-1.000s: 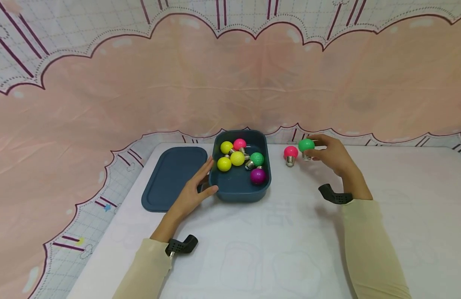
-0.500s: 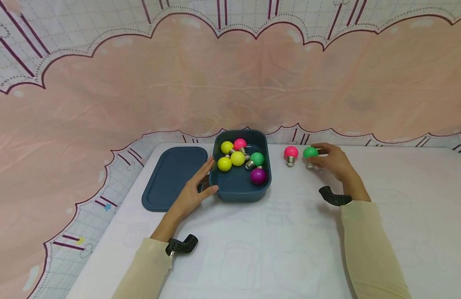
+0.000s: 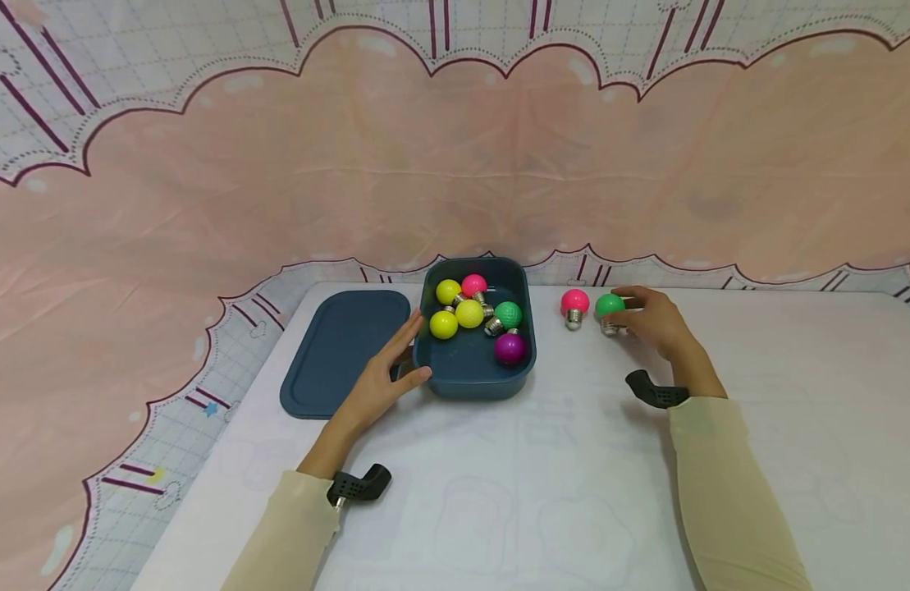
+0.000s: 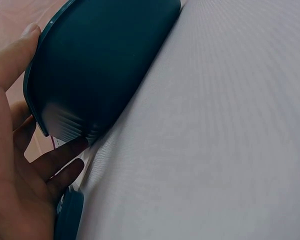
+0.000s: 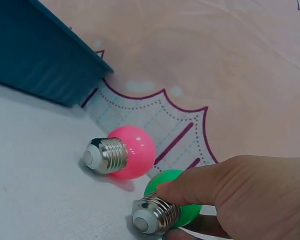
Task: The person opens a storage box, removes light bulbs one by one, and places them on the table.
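My right hand [image 3: 654, 322] pinches a green light bulb [image 3: 610, 305] between thumb and fingers, low over the white table. In the right wrist view the bulb's metal screw base [image 5: 157, 214] points toward the camera, and the hand covers part of its green globe. Just left of it lies a pink light bulb [image 3: 574, 304], its base toward the front. My left hand [image 3: 381, 369] rests its outstretched fingers and thumb against the left side of a dark blue box [image 3: 469, 389]. Several yellow, pink, green and purple bulbs [image 3: 509, 349] lie inside that box.
A dark blue lid [image 3: 336, 353] lies flat on the table left of the box, partly behind my left hand. Behind the table's back edge hangs a peach and white patterned cloth [image 3: 455, 164]. The white table top [image 3: 499, 492] spreads in front of the box.
The green bulb in my right hand was moved a little right and down, away from the pink bulb, then slightly back left. My left hand and the box stayed put.
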Demonstrator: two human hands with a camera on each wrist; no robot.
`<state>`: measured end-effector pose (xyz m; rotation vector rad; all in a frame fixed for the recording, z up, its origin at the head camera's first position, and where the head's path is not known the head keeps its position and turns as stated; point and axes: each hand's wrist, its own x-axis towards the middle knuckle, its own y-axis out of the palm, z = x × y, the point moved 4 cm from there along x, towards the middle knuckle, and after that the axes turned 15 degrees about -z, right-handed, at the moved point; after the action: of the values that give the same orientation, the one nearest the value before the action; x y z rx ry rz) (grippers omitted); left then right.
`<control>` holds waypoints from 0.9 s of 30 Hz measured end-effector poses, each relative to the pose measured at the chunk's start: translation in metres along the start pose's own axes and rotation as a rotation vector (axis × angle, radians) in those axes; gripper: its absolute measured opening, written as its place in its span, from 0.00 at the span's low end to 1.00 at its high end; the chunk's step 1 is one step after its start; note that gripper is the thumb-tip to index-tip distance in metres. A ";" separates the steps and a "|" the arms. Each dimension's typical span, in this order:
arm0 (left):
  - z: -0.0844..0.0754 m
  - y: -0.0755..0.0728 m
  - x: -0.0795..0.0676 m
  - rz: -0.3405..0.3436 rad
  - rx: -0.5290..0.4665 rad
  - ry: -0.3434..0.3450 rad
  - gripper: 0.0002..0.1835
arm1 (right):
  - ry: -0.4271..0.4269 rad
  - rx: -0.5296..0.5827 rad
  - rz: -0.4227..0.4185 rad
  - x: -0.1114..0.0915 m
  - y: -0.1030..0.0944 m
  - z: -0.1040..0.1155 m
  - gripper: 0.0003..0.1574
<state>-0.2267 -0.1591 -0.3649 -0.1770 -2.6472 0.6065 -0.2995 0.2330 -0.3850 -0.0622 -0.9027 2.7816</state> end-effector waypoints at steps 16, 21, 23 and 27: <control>0.000 0.000 0.000 0.003 -0.020 0.018 0.39 | 0.014 0.001 0.044 0.001 0.002 0.000 0.40; 0.000 0.000 0.000 0.002 -0.020 0.021 0.39 | 0.015 0.000 0.044 0.000 0.002 0.001 0.40; 0.000 0.000 0.000 0.002 -0.020 0.022 0.39 | 0.013 -0.004 0.045 0.000 0.002 0.002 0.41; 0.000 0.000 0.000 0.003 -0.021 0.029 0.39 | 0.013 0.004 0.049 -0.001 0.001 0.003 0.42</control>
<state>-0.2269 -0.1590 -0.3654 -0.1941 -2.6260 0.5730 -0.2991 0.2300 -0.3831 -0.1026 -0.9049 2.8240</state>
